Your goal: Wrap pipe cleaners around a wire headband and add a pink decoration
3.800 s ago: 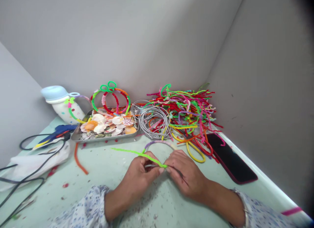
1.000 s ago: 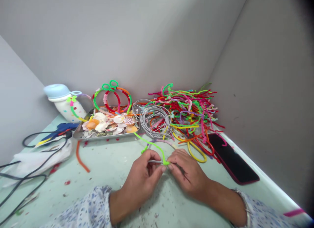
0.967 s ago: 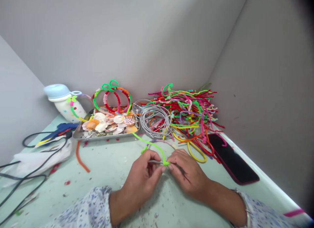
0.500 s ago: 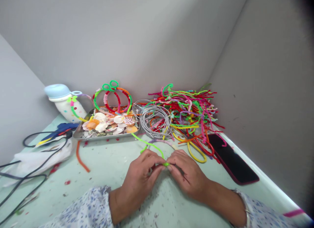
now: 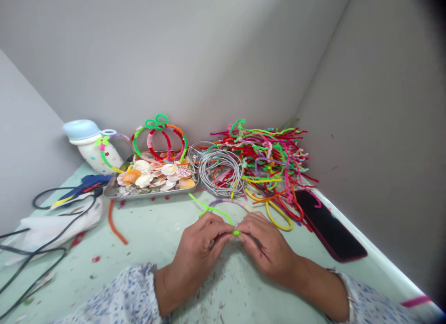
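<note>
The left hand [image 5: 198, 247] and the right hand [image 5: 267, 244] meet fingertip to fingertip above a pale green, paint-flecked surface [image 5: 139, 247], thumbs and forefingers pinched narrow on a bright green fuzzy stem [image 5: 223, 212]. A short, bunched bit of the stem shows between the fingertips; its loose length rises behind the left hand and trails away toward the tray. Whether anything else is held inside the fingers is hidden.

Just beyond the hands, a purple-and-white wrapped hoop [image 5: 226, 201] arcs on the surface, the loose green length crossing its left side. Farther back, a metal tray [image 5: 153, 194] is heaped with seashells [image 5: 158, 175] — white, orange and speckled — with colorful wrapped bands [image 5: 134, 146] standing upright over it, two green loops at their top. A coil of gray wire [image 5: 205, 180] sits beside the tray, touching a tangled pile of fuzzy stems [image 5: 266, 152] in red, pink, green and purple.

A dark phone [image 5: 331, 226] lies at right, a stray pink stem curling over its upper end. At left, a tilted white bottle [image 5: 95, 157] with a light blue cap stands behind a white plastic bag [image 5: 42, 226], while a single orange strip [image 5: 114, 225] lies in front of the tray.
</note>
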`<state>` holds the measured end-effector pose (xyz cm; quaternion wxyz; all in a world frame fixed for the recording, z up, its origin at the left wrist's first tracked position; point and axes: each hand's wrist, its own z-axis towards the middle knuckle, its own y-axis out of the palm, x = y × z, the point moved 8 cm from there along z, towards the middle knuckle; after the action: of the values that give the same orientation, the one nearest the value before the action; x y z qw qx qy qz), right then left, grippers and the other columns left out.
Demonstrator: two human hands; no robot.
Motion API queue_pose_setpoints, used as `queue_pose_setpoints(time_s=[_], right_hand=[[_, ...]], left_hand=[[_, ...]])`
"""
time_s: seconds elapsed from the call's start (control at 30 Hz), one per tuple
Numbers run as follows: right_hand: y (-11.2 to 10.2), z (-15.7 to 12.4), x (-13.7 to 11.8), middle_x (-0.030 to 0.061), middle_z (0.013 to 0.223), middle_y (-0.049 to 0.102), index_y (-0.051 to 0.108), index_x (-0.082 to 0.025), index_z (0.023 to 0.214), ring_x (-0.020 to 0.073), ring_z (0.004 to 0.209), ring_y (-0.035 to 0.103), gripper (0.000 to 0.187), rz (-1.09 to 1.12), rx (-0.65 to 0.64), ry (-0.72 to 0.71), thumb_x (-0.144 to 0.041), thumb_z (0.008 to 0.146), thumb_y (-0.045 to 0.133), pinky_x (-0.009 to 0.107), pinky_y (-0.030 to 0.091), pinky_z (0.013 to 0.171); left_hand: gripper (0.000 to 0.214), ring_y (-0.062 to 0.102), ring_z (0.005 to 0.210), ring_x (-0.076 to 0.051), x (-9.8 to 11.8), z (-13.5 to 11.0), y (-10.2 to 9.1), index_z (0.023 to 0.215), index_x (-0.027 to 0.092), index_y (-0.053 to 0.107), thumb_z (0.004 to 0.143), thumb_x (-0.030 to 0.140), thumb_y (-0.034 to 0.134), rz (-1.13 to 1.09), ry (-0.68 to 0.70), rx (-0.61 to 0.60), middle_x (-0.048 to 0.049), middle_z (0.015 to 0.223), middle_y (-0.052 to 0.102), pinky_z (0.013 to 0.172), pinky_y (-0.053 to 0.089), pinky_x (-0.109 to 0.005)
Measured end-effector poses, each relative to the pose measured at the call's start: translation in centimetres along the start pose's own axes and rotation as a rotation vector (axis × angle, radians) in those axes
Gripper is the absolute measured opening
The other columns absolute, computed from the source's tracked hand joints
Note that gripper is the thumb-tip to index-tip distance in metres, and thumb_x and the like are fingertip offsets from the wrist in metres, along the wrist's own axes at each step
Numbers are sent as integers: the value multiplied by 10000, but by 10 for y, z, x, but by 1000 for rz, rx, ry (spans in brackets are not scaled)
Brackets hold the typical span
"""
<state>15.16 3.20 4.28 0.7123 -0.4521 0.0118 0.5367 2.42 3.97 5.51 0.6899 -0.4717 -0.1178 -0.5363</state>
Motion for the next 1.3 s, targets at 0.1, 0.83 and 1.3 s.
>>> queue_pose_setpoints(time_s=[0.1, 0.83, 1.3], right_hand=[[0, 1, -1, 48, 785, 599, 548, -189, 959, 190, 741, 529, 134, -12, 4, -9, -145, 916, 428, 355, 402, 713], [-2, 1, -1, 47, 794, 596, 551, -182, 961, 189, 751, 517, 133, -42, 6, -19, -145, 923, 429, 363, 391, 722], [-1, 2, -2, 51, 793, 603, 555, -173, 950, 189, 749, 514, 119, -50, -2, -41, -134, 923, 446, 364, 379, 730]], left_hand=[[128, 621, 752, -140, -1, 0, 1, 937, 179, 712, 858, 144, 618, 24, -6, -8, -55, 832, 647, 643, 511, -213], [113, 589, 808, -158, -7, 1, 7, 907, 178, 655, 898, 159, 544, -1, -150, -115, -40, 854, 629, 727, 455, -253], [170, 560, 764, -157, -12, 1, 12, 844, 169, 615, 928, 180, 468, 21, -216, -192, -31, 819, 590, 696, 426, -262]])
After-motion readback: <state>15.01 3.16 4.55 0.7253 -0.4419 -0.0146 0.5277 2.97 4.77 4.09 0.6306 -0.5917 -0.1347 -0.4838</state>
